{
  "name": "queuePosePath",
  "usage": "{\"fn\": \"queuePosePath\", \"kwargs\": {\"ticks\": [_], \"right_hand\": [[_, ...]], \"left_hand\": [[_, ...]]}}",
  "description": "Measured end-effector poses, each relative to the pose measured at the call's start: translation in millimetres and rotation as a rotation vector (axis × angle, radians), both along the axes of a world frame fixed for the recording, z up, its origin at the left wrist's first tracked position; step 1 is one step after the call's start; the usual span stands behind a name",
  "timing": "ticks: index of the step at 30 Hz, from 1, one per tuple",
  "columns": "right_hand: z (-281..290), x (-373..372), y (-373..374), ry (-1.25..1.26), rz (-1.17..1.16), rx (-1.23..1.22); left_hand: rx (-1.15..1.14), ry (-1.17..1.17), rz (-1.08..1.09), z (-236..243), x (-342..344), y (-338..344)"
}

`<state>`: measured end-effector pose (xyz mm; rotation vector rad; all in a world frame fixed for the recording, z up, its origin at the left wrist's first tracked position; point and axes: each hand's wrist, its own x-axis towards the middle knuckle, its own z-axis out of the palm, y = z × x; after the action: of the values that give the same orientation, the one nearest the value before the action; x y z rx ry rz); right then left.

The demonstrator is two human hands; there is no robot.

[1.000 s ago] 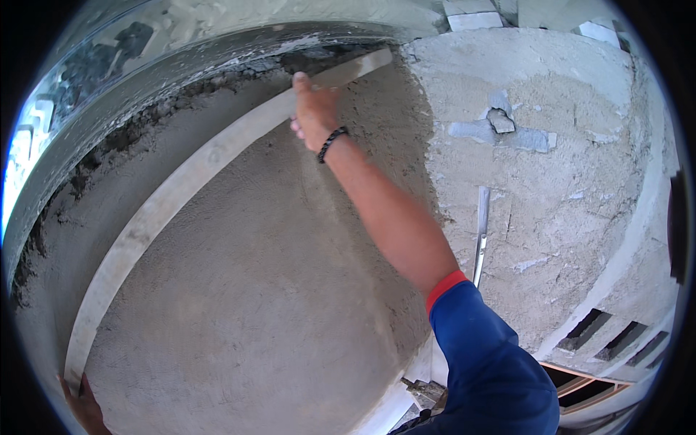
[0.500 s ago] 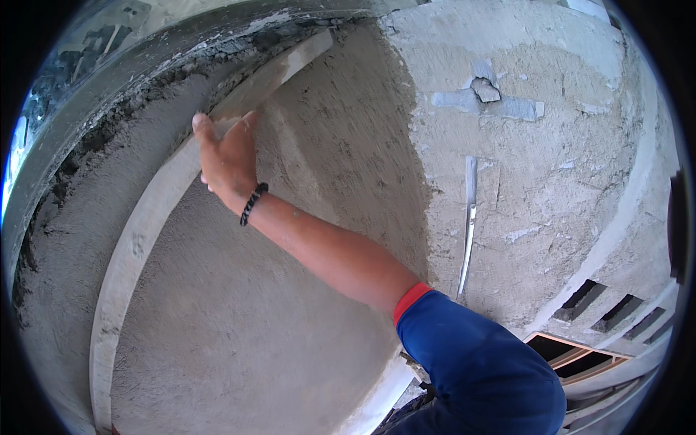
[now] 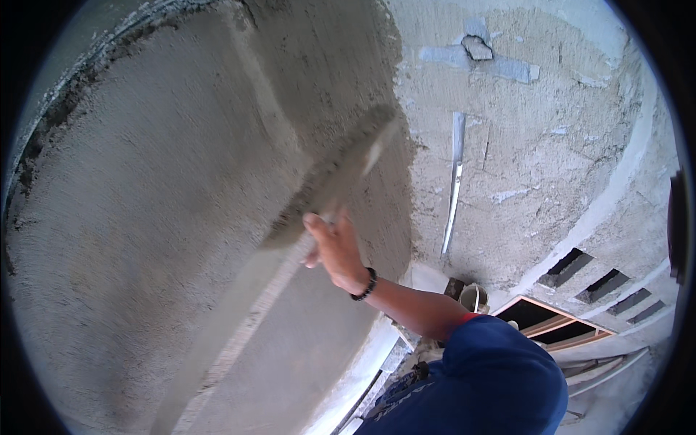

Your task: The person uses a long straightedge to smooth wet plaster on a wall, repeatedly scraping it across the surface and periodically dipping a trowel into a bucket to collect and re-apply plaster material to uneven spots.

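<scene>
- Grey plaster covers the wall [image 3: 159, 159], darker and rougher beside the paler old part at the right, where a narrow metal strip [image 3: 454, 174] is fixed.
- Across this plaster lies a long straight bar [image 3: 243, 322], slanting from the lower left toward the upper right; it is blurred, and its lower end goes near the picture's edge.
- Along its upper part sits a ridge of mortar [image 3: 326, 174], which looks wet and touches the bar.
- Person's right hand [image 3: 337, 250] is closed on the bar above its visible middle, with the thumb at the upper side; how the hidden fingers press, I cannot tell.
- Left hand is out of view, so I cannot tell its state.
- I judge the bar stiff and not very heavy, but its length should make it swing if one hand carries it alone.
- Wet mortar probably makes its face slippery and adds weight above.
- Best hold, I think, is on clean edges, with two hands well apart.
</scene>
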<state>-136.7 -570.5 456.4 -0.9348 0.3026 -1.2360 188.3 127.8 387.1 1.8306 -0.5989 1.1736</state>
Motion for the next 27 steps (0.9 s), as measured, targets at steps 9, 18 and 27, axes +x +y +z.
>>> {"fn": "queuePosePath", "kwargs": {"ticks": [9, 18, 27], "right_hand": [[-163.2, -89.6, 15.4, 0.155, 0.028, 0.629], [-297.9, -162.9, 63.8, 0.122, -0.013, 1.004], [-454.7, -194.2, 105.9, -0.061, -0.074, 1.365]], "left_hand": [[-1.063, 0.940, -0.553, -12.2, -97.1, -100.7], [-0.986, 0.959, -0.571, 12.1, -161.0, -176.2], [-0.485, 1.005, -1.034, 65.4, -212.4, -289.2]]}}
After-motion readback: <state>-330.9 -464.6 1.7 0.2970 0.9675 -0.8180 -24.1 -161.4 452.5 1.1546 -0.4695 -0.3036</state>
